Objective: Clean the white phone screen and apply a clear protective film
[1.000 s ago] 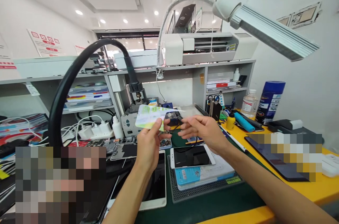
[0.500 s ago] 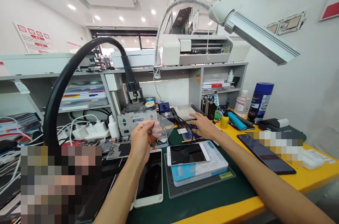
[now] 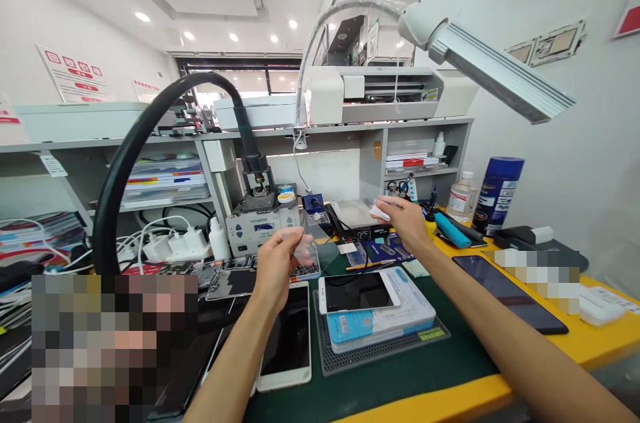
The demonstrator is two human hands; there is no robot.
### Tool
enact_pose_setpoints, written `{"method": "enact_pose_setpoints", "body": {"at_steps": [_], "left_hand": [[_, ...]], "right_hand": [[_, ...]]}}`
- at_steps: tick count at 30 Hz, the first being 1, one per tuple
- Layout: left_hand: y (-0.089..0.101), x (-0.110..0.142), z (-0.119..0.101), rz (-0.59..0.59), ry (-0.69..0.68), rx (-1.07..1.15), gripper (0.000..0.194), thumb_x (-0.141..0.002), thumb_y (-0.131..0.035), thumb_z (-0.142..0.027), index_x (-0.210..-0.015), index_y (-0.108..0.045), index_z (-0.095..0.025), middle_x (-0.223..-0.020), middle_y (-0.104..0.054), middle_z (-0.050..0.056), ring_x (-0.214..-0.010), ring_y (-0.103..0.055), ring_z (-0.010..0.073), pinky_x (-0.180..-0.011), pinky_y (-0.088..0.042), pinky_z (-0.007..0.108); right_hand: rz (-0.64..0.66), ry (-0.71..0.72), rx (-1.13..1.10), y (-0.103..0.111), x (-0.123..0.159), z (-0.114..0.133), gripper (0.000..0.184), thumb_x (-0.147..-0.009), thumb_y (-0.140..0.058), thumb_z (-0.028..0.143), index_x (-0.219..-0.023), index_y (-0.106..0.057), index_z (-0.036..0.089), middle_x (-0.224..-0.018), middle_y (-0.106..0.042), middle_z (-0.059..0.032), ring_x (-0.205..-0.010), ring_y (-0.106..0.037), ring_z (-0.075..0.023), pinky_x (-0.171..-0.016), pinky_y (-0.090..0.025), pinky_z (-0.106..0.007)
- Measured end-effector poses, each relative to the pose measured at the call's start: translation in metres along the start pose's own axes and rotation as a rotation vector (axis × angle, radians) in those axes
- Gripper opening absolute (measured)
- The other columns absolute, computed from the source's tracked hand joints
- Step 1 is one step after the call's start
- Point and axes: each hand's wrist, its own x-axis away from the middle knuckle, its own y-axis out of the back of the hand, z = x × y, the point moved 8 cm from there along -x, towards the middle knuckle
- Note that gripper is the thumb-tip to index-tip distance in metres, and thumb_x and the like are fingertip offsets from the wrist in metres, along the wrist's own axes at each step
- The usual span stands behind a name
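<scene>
My left hand (image 3: pixel 278 265) is closed, pinching a thin clear plastic sheet (image 3: pixel 326 247) between thumb and fingers above the bench. My right hand (image 3: pixel 406 221) is closed too, with a small whitish, partly see-through piece (image 3: pixel 379 212) at its fingertips; its kind is unclear. Below and between the hands, a white smartphone (image 3: pixel 357 293) lies face up on a blue and white box (image 3: pixel 385 323). That box rests on a grey mesh pad (image 3: pixel 350 361). Under my left forearm is a larger white device with a dark screen (image 3: pixel 287 333), partly covered.
A black flexible arm (image 3: pixel 113 189) arches on the left, beside a control unit (image 3: pixel 264 228). Overhead at right hangs a lamp (image 3: pixel 505 69). A spray can (image 3: pixel 497 196), a clear bottle (image 3: pixel 462 196) and a dark tablet (image 3: pixel 510 293) occupy the yellow bench's right side.
My right hand has lifted from the back of the bench, its spread fingers now closed around a whitish piece. My left hand still pinches the clear sheet. The view has shifted slightly.
</scene>
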Motion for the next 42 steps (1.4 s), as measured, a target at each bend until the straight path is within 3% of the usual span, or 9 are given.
{"method": "enact_pose_setpoints", "body": {"at_steps": [4,8,13,19,25,28,33,38,42], "left_hand": [[-0.005,0.002,-0.001,0.033,-0.037,-0.059,0.029,-0.073,-0.076,-0.035,-0.09,-0.066,-0.014,-0.08,-0.071,0.006,-0.055,-0.058,0.0117,-0.05,-0.054,0.026],[-0.012,0.005,-0.003,0.086,-0.066,-0.117,0.033,-0.077,-0.074,-0.04,-0.096,-0.069,-0.013,-0.084,-0.072,0.009,-0.059,-0.061,0.0139,-0.05,-0.056,0.028],[-0.021,0.011,-0.007,0.161,-0.107,-0.117,0.035,-0.084,-0.067,-0.041,-0.103,-0.068,-0.012,-0.09,-0.073,0.011,-0.067,-0.065,0.0171,-0.055,-0.058,0.03],[-0.025,0.012,-0.008,0.211,-0.117,-0.072,0.037,-0.087,-0.065,-0.041,-0.109,-0.068,-0.011,-0.094,-0.074,0.013,-0.069,-0.066,0.018,-0.055,-0.058,0.03],[-0.027,0.014,-0.007,0.225,-0.132,-0.134,0.038,-0.086,-0.066,-0.042,-0.109,-0.068,-0.012,-0.093,-0.074,0.012,-0.069,-0.066,0.0173,-0.054,-0.058,0.029],[-0.028,0.015,-0.006,0.23,-0.12,-0.151,0.037,-0.086,-0.066,-0.041,-0.108,-0.068,-0.011,-0.092,-0.074,0.012,-0.068,-0.066,0.0176,-0.054,-0.058,0.029],[-0.029,0.013,0.0,0.272,-0.047,-0.083,0.034,-0.089,-0.061,-0.035,-0.11,-0.067,-0.009,-0.094,-0.073,0.014,-0.07,-0.067,0.0189,-0.055,-0.058,0.03],[-0.03,0.014,-0.001,0.3,-0.003,-0.035,0.032,-0.09,-0.06,-0.032,-0.112,-0.064,-0.009,-0.099,-0.073,0.016,-0.071,-0.067,0.0192,-0.056,-0.058,0.031],[-0.031,0.015,0.0,0.293,0.017,-0.018,0.028,-0.088,-0.062,-0.034,-0.103,-0.065,-0.011,-0.104,-0.072,0.016,-0.072,-0.067,0.0197,-0.057,-0.058,0.032]], "right_hand": [[0.101,-0.101,-0.178,-0.01,0.013,0.017,0.021,-0.078,-0.074,0.033,-0.085,-0.067,0.014,-0.089,-0.077,-0.0131,-0.079,-0.076,-0.0263,-0.066,-0.063,-0.032],[0.306,-0.248,-0.452,-0.033,0.041,0.042,0.024,-0.072,-0.082,0.03,-0.079,-0.065,0.015,-0.089,-0.077,-0.0108,-0.076,-0.076,-0.0226,-0.063,-0.06,-0.026],[0.533,-0.3,-0.362,-0.063,0.077,0.058,0.026,-0.076,-0.079,0.036,-0.078,-0.064,0.016,-0.091,-0.077,-0.0128,-0.074,-0.075,-0.0239,-0.058,-0.057,-0.028],[0.3,-0.067,0.078,-0.055,0.075,0.05,0.038,-0.082,-0.068,0.051,-0.068,-0.066,0.016,-0.063,-0.067,-0.0049,-0.05,-0.056,-0.0146,-0.046,-0.043,-0.026],[0.23,0.168,0.347,-0.051,0.074,0.063,0.045,-0.084,-0.064,0.05,-0.055,-0.053,0.017,-0.05,-0.045,0.0029,-0.05,-0.04,-0.0111,-0.05,-0.03,-0.026],[0.287,0.154,0.398,-0.054,0.075,0.061,0.043,-0.085,-0.061,0.05,-0.058,-0.056,0.018,-0.052,-0.051,0.0014,-0.052,-0.047,-0.0134,-0.052,-0.034,-0.027],[0.287,0.088,0.304,-0.051,0.073,0.056,0.027,-0.081,-0.067,0.044,-0.09,-0.064,0.018,-0.061,-0.064,-0.0002,-0.053,-0.057,-0.0168,-0.054,-0.042,-0.029],[0.34,-0.124,0.064,-0.054,0.073,0.047,0.029,-0.076,-0.072,0.044,-0.071,-0.063,0.017,-0.065,-0.068,-0.005,-0.053,-0.058,-0.0162,-0.046,-0.039,-0.026],[0.272,-0.125,0.059,-0.047,0.069,0.05,0.029,-0.07,-0.079,0.042,-0.064,-0.067,0.015,-0.056,-0.059,-0.0005,-0.046,-0.044,-0.0098,-0.044,-0.033,-0.024]]}}
